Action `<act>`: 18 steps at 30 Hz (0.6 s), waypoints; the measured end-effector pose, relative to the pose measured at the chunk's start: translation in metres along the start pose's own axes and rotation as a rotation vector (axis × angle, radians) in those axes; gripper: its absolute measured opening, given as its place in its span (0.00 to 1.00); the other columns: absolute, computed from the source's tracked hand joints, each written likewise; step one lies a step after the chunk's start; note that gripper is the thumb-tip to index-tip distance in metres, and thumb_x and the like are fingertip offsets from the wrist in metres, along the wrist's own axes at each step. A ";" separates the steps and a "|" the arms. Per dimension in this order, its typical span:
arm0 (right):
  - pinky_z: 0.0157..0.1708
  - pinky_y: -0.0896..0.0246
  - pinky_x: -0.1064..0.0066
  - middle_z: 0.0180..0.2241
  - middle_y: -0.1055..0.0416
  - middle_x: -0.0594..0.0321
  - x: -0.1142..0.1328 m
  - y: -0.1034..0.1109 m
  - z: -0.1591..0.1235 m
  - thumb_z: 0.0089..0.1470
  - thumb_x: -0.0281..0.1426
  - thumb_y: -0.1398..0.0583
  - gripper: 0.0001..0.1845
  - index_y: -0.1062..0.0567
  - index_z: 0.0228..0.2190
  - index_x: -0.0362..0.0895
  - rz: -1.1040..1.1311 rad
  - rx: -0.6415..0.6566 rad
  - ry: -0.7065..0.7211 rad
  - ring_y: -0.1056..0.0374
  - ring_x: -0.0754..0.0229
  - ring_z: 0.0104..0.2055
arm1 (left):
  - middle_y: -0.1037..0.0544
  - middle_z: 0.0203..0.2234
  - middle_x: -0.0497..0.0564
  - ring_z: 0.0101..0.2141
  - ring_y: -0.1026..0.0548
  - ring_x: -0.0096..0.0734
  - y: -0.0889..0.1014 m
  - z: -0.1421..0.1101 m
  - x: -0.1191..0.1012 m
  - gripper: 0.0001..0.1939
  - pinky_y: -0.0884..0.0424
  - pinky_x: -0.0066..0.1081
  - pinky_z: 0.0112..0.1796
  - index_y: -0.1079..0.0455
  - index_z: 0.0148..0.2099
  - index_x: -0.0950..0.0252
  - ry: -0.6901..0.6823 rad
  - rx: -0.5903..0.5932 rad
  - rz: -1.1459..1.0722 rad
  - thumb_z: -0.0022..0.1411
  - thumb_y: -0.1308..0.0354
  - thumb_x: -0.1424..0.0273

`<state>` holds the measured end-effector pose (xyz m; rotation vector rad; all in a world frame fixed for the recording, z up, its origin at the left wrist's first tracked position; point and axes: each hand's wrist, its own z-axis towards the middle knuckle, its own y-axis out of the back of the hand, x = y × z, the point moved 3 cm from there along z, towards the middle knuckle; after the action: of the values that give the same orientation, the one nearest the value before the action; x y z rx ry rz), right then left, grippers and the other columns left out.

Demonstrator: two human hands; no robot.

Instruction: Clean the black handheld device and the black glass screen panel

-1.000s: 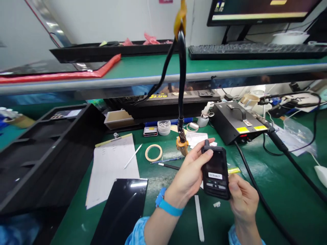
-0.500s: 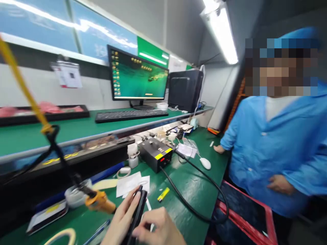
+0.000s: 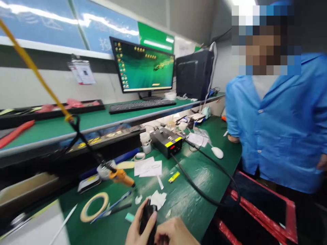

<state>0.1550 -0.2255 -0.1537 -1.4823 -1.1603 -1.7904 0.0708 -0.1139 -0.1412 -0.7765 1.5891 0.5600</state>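
Black handset (image 3: 146,217) fast in left grip (image 3: 137,230), right grip (image 3: 176,232) alongside, hold unclear; green bench edge (image 3: 206,222) rightward

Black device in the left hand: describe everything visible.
The black device looks plastic and narrow, its details blurred. The left hand grips it over the green bench, thumb along one side; its visible end points away from the wearer. The right hand is close beside it, contact unclear. Its near end isn't visible.
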 end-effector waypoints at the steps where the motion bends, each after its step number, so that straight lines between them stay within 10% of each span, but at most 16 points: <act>1: 0.31 0.44 0.66 0.19 0.35 0.68 0.003 -0.002 -0.012 0.50 0.70 0.28 0.41 0.32 0.18 0.48 0.017 -0.005 -0.001 0.38 0.60 0.25 | 0.13 0.62 0.62 0.74 0.28 0.71 0.002 -0.011 -0.001 0.47 0.43 0.55 0.80 0.18 0.58 0.59 -0.033 -0.033 0.016 0.47 0.20 0.33; 9: 0.32 0.44 0.70 0.22 0.32 0.67 0.004 -0.017 -0.050 0.67 0.60 0.32 0.36 0.31 0.24 0.46 0.129 0.325 -0.057 0.37 0.62 0.27 | 0.18 0.68 0.61 0.74 0.27 0.62 0.018 -0.082 0.005 0.33 0.36 0.52 0.76 0.20 0.66 0.59 -0.059 -0.316 0.012 0.63 0.22 0.53; 14: 0.36 0.35 0.69 0.25 0.29 0.64 -0.005 -0.025 -0.062 0.70 0.65 0.36 0.38 0.28 0.25 0.46 0.143 0.395 -0.035 0.33 0.59 0.30 | 0.20 0.71 0.61 0.77 0.31 0.60 0.024 -0.105 0.019 0.37 0.41 0.49 0.79 0.20 0.68 0.59 -0.047 -0.388 -0.045 0.63 0.21 0.50; 18: 0.36 0.34 0.70 0.26 0.25 0.62 -0.003 -0.029 -0.065 0.72 0.63 0.37 0.37 0.23 0.26 0.45 0.130 0.405 0.019 0.30 0.57 0.32 | 0.30 0.78 0.65 0.81 0.38 0.62 0.043 -0.114 0.035 0.51 0.46 0.51 0.81 0.26 0.77 0.61 -0.029 -0.221 0.009 0.64 0.26 0.36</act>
<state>0.0997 -0.2679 -0.1664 -1.2653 -1.2932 -1.3798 -0.0384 -0.1746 -0.1596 -0.9215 1.5213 0.7593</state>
